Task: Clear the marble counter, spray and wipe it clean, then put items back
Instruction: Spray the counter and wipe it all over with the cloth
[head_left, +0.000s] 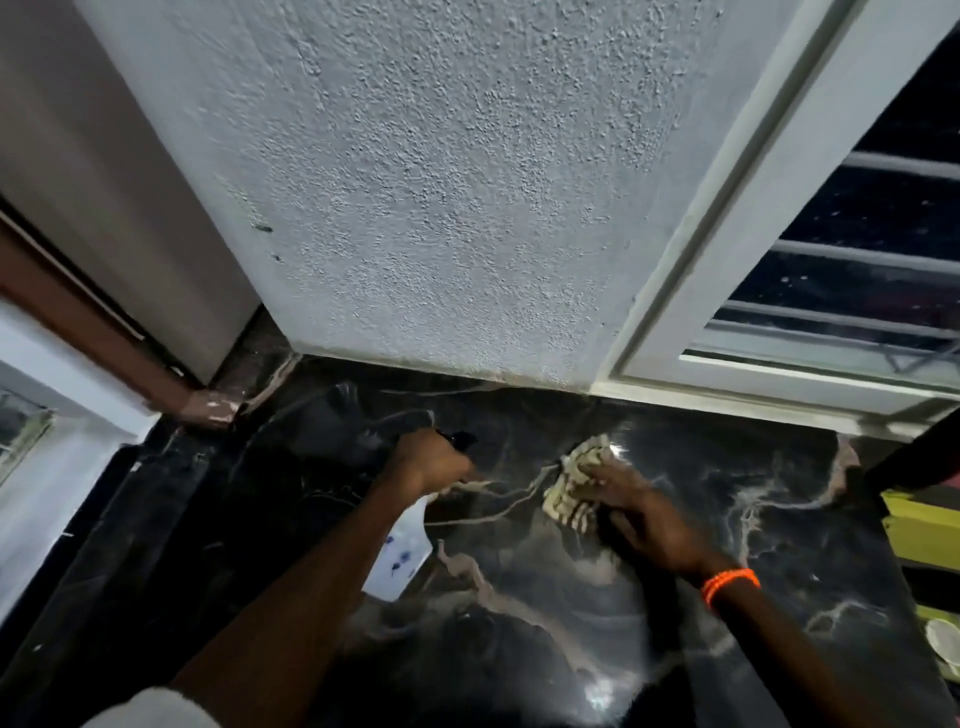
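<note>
The left grip (431, 462) is curled tight round a white spray bottle (402, 551) just above the dark marble desk (519, 649). The right grip (639, 512) lies spread out flat, pressing a pale bumpy cloth (574, 483) down on the desk near the wall (441, 208).

I see my left hand (431, 460) gripping the spray bottle (402, 551), my right hand (639, 512) pressing a cream cloth (574, 486) onto the black marble counter (789, 561).

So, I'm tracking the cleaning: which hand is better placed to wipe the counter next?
Right. The right hand presses the cloth on the counter; the left hand grips the spray bottle, so it is busy.
</note>
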